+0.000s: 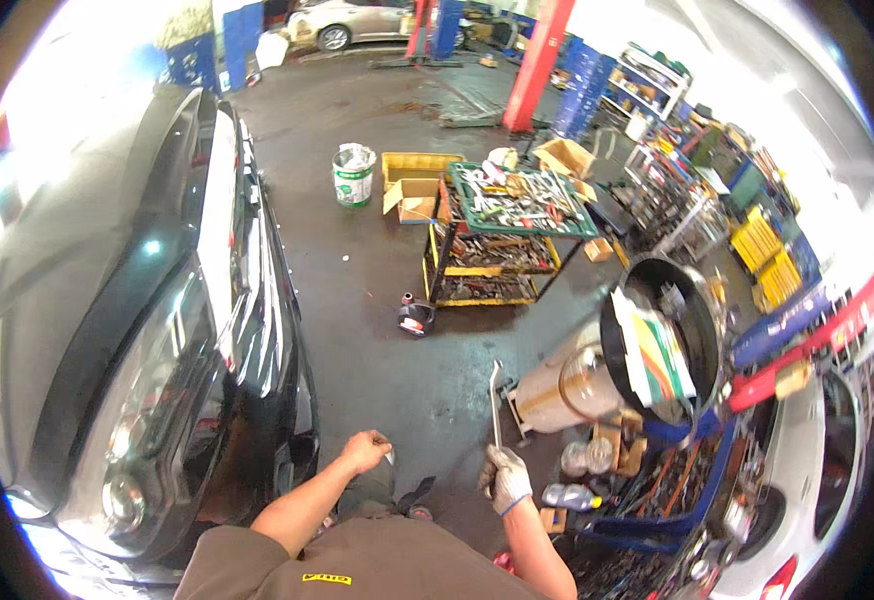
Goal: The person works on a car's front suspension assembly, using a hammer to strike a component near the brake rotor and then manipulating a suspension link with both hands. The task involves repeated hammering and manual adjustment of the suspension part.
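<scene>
My right hand [506,478], in a pale work glove with dirty fingers, is closed round the lower end of a long silvery wrench [498,402]. The wrench stands nearly upright in view, its head pointing away from me. My left hand [365,453] is bare and held in front of my body, its fingers drawn together. Something small and whitish shows by the fingertips, too small to name. To the left of that hand is the front of a dark car [127,300].
Ahead stands a tool cart [497,270] heaped with tools, with a black bottle [417,318] on the floor beside it. A white-and-green bucket [354,180] is farther off. To my right are a large drum [572,375], a blue bin [647,530] and a plastic bottle [571,496].
</scene>
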A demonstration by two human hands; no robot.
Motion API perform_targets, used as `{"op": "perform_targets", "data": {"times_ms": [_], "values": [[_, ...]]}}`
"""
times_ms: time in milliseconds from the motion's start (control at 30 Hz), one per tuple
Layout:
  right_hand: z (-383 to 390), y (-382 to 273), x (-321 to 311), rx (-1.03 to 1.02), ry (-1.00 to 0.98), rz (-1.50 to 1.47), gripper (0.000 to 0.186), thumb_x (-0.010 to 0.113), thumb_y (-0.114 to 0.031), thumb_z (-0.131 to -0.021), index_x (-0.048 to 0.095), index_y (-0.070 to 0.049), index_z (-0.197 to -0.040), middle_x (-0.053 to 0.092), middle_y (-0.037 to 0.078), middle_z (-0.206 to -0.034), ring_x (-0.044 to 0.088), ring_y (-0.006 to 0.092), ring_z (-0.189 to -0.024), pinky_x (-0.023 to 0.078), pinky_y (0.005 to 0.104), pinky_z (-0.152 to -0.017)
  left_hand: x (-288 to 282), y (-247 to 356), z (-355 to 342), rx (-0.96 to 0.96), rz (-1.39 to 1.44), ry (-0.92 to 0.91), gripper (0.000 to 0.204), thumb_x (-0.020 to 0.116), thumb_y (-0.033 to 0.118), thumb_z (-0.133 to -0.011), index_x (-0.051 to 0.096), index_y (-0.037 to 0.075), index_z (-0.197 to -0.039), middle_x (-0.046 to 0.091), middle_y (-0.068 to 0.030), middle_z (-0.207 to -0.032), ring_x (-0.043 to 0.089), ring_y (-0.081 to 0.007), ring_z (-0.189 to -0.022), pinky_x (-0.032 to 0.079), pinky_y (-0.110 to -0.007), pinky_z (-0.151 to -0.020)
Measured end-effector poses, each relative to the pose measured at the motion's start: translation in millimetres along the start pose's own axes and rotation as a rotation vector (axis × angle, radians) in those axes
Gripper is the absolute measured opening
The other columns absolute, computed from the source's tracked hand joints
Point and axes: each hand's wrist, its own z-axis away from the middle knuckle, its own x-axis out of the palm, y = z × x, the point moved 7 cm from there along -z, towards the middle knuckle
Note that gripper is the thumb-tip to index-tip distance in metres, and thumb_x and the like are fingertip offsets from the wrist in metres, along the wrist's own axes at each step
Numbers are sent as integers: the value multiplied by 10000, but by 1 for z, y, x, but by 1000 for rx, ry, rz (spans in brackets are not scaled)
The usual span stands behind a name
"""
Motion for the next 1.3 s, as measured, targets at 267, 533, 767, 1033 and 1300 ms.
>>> {"op": "perform_targets", "data": {"times_ms": [267,533,767,1033,1300], "values": [[-201,-146,134,-140,20,333,235,691,-246,-982,554,-65,-920,510,34,-557,473,151,-385,342,292,-354,-70,99,-264,26,50,-5,412,719,328,-830,763,51,-1132,763,-175,-1086,725,-310,-1037,555,-412,-937],[-371,-252,254,-5,-38,269,180,665,-212,-976,584,-57,-930,472,1,-580,452,126,-423,347,279,-382,-252,183,-457,32,50,96,381,710,325,-858,757,50,-1117,747,-182,-1142,701,-353,-1098,543,-439,-973],[-580,-335,427,8,-288,223,170,648,-192,-992,588,-35,-1010,439,-4,-580,437,126,-421,352,282,-388,-408,161,-624,-41,74,156,413,719,352,-840,767,63,-1132,751,-175,-1143,707,-342,-1089,545,-434,-972],[-773,-430,706,97,-491,413,155,655,-178,-1002,578,-45,-1015,424,-22,-605,417,113,-441,375,287,-413,-658,127,-727,-256,146,443,421,706,348,-862,757,56,-1162,749,-173,-1162,708,-336,-1103,549,-415,-968],[-969,-448,930,-308,-675,783,185,613,-226,-1037,653,-50,-1079,570,26,-701,509,124,-518,399,287,-450,-813,51,-901,-335,262,497,380,699,346,-850,778,69,-1098,758,-175,-1105,720,-334,-1053,553,-414,-959]]}}
